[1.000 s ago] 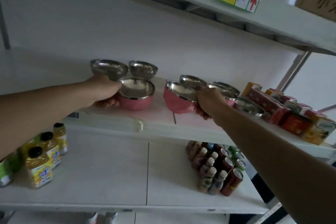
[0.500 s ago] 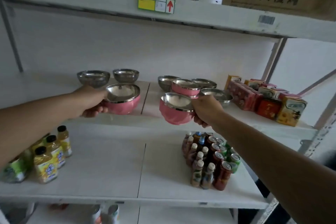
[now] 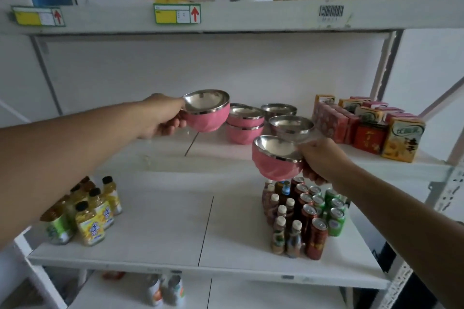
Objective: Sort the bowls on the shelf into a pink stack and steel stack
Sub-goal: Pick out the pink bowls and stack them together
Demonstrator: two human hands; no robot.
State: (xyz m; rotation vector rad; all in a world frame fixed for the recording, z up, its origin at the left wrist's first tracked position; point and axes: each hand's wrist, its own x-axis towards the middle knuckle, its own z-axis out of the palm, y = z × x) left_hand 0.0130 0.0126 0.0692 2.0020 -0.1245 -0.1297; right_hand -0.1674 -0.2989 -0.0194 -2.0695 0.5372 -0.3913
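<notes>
My left hand [image 3: 164, 118] grips a pink bowl [image 3: 209, 116] by its rim, lifted above the middle shelf [image 3: 221, 150] just left of a stack of two pink bowls [image 3: 244, 125]. My right hand [image 3: 317, 159] holds a second pink bowl [image 3: 275, 160], tilted, out in front of the shelf edge. Behind it on the shelf stand a steel bowl [image 3: 291, 124] and, further back, another steel bowl [image 3: 278, 109]. A further bowl rim shows behind the pink stack. The steel bowls seen earlier at the left are hidden behind my left arm.
Red and yellow drink cartons [image 3: 369, 125] fill the right end of the middle shelf. The lower shelf carries yellow juice bottles [image 3: 93, 213] at left and a cluster of cans and small bottles [image 3: 303, 218] at right. Boxes sit on the top shelf [image 3: 226, 16].
Both pink bowls have come up off the shelf. My left hand carried its bowl right, close to the pink stack; my right hand drew its bowl forward past the edge. The camera tilted back.
</notes>
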